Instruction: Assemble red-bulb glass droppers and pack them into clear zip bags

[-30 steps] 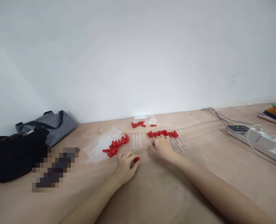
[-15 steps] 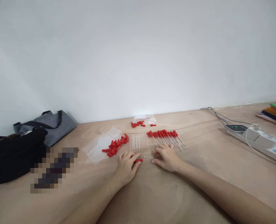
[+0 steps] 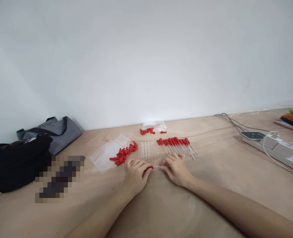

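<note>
With the left hand [image 3: 137, 173] pinching a red bulb [image 3: 151, 167] and the right hand [image 3: 177, 170] gripping a thin tube [image 3: 157, 166], meeting between the fingertips [image 3: 164, 162], a crooked push could make the tube skid or snap.

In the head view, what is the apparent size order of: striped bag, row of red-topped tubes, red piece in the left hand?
1. Striped bag
2. Row of red-topped tubes
3. Red piece, partly hidden by the left hand

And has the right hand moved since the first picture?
Yes. Judged against the row of red bulbs, the right hand has drawn back toward the camera, away from the bulbs.
</note>
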`<state>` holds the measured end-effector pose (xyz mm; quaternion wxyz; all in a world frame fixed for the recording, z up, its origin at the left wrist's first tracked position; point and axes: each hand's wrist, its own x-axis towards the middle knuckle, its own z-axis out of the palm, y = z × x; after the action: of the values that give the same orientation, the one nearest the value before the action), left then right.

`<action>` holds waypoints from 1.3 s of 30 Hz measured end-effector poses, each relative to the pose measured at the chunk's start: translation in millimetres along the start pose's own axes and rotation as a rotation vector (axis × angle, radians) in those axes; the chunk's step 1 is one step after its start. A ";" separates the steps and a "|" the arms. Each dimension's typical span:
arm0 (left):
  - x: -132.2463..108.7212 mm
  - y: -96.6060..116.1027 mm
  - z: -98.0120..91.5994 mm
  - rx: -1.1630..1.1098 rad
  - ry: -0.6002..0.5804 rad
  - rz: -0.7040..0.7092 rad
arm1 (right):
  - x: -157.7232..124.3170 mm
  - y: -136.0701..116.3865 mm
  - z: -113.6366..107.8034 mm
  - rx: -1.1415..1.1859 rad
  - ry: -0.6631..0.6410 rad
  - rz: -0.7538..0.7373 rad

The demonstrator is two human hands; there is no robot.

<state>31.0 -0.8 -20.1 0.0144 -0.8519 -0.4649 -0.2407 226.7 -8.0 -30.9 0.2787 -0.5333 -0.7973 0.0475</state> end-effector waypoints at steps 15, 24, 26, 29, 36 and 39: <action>3.2 4.2 0.1 -0.056 -0.032 0.005 | -2.4 -0.3 -2.4 0.059 0.007 -0.170; 2.3 5.5 0.7 -0.095 -0.067 0.008 | -1.9 2.2 2.8 -0.063 0.034 -0.243; 2.0 6.1 0.9 -0.085 -0.061 0.018 | -1.9 1.5 2.3 -0.070 0.047 -0.244; 2.2 7.8 0.5 -0.069 -0.051 0.045 | -2.0 0.6 1.4 -0.063 0.053 -0.232; 0.4 10.2 0.0 -0.049 -0.017 0.102 | -0.6 -4.0 0.2 0.001 0.013 -0.203; -0.2 9.9 0.3 -0.049 -0.002 0.117 | 0.4 -7.1 0.9 0.036 0.009 -0.189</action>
<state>38.9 -6.5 -18.4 0.0070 -0.8778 -0.4084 -0.2502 220.3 -10.5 -28.8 0.2951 -0.4508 -0.8418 0.0331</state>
